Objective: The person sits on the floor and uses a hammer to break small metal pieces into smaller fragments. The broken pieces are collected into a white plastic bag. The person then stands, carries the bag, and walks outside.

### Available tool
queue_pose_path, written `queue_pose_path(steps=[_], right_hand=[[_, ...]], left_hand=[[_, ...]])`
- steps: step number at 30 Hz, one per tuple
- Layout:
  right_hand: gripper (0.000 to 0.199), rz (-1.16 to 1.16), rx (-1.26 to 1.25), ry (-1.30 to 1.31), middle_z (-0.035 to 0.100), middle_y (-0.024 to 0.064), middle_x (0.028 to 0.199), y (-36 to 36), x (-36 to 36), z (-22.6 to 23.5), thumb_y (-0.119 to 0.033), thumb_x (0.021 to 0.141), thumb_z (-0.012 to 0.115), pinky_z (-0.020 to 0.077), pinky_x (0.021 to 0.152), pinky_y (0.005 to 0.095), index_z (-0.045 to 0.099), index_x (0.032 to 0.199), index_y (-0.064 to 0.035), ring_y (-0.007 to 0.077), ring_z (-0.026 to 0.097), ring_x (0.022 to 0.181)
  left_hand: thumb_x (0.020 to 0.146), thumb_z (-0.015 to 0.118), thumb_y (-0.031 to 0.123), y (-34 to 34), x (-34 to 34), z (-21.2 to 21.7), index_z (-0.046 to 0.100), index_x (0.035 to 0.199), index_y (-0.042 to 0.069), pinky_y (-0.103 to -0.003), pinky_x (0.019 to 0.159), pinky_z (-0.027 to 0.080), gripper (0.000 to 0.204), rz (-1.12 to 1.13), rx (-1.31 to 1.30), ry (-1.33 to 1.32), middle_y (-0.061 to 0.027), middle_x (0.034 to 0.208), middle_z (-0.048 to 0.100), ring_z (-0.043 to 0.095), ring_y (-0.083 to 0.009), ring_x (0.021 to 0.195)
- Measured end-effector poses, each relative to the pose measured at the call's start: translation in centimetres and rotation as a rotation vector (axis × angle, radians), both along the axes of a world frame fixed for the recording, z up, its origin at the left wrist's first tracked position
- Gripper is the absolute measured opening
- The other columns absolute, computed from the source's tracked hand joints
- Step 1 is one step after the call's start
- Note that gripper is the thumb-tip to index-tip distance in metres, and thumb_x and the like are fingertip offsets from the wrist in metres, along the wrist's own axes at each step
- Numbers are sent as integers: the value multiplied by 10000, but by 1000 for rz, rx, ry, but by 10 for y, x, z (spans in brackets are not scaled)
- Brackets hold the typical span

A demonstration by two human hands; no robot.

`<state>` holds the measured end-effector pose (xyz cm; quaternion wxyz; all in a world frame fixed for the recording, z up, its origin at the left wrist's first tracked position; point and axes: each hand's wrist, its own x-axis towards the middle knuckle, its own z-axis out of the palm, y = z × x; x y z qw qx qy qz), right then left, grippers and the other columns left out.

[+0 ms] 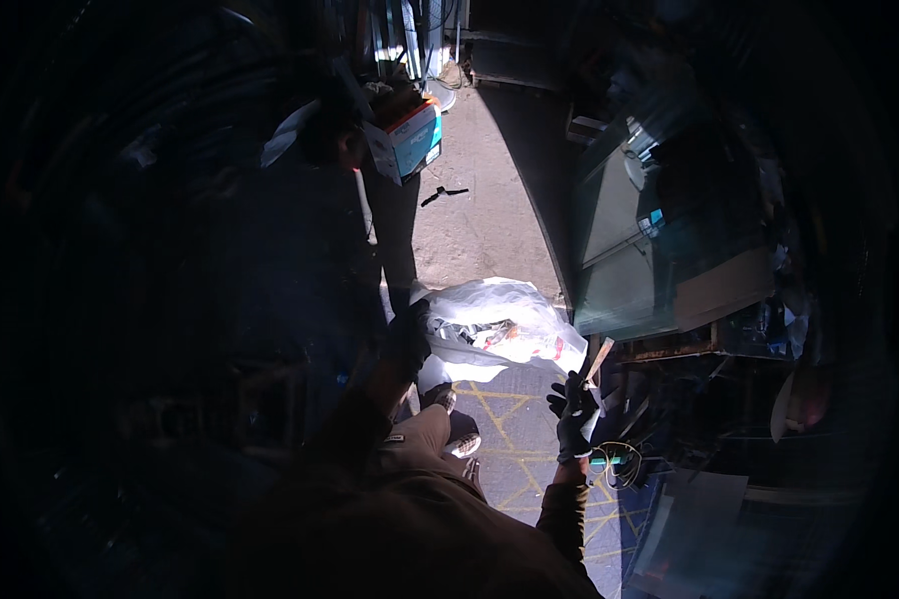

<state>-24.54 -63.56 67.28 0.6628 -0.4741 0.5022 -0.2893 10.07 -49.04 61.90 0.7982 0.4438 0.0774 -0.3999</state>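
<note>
A translucent white plastic bag [489,297] with its mouth spread sits in bright sunlight in front of me. Crumpled, mixed scraps [479,332], some white with red marks, show inside it. My left hand [410,337], in a dark glove and mostly in shadow, grips the bag's left edge; its fingers are hard to make out. Just below the bag's right corner is my right hand [575,414], in a black and grey glove, with fingers apart and nothing seen in them. A flat wooden strip [599,357] sticks up beside its fingertips.
A blue and white cardboard box [408,143] stands ahead on the left. A black strap-like piece [444,196] lies on the concrete floor. Glass-like panels [614,240] and a cardboard sheet [724,290] line the right side. Yellow wire [619,461] coils near my right wrist. Deep shadow covers the left.
</note>
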Motion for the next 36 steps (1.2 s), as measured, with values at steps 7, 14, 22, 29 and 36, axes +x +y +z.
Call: queue_pose_path(steps=[7,14,22,29,36], right_hand=[[437,-112,88,159,751,119,984,-75,1,-43,-466,1007,632,510,568,264,634,1282,-127,169,702,694],[297,-99,425,457,673,59,776,-96,-78,-156,-396,955,670,451,449,303,617,1100,-142,158,609,537],[248,117,462,625,626,49,715,-187,61,-186,-353,941,659,443,443,316,614,1037,-129,160,585,510],[208,136,389,718,584,40,660,-300,154,-188,-315,928,650,436,438,328,612,981,-118,161,564,488],[174,212,367,829,543,30,606,-371,190,-177,-277,915,641,429,433,339,609,925,-106,163,543,465]], left_hand=[[994,578,357,19,69,-36,660,1142,33,-404,804,533,366,308,92,39,-129,966,691,644,-281,838],[1002,542,385,38,121,-52,656,1129,37,-439,804,559,387,435,59,222,-152,935,691,664,-332,836],[967,571,449,100,201,-73,655,987,128,-440,451,473,332,409,410,72,-94,750,626,558,-283,563],[973,583,426,71,317,-16,666,1005,90,-428,536,480,348,671,499,-46,-94,800,642,571,-269,639],[980,594,404,21,464,18,677,1024,52,-416,622,487,365,707,556,-232,-93,850,658,585,-255,715]])
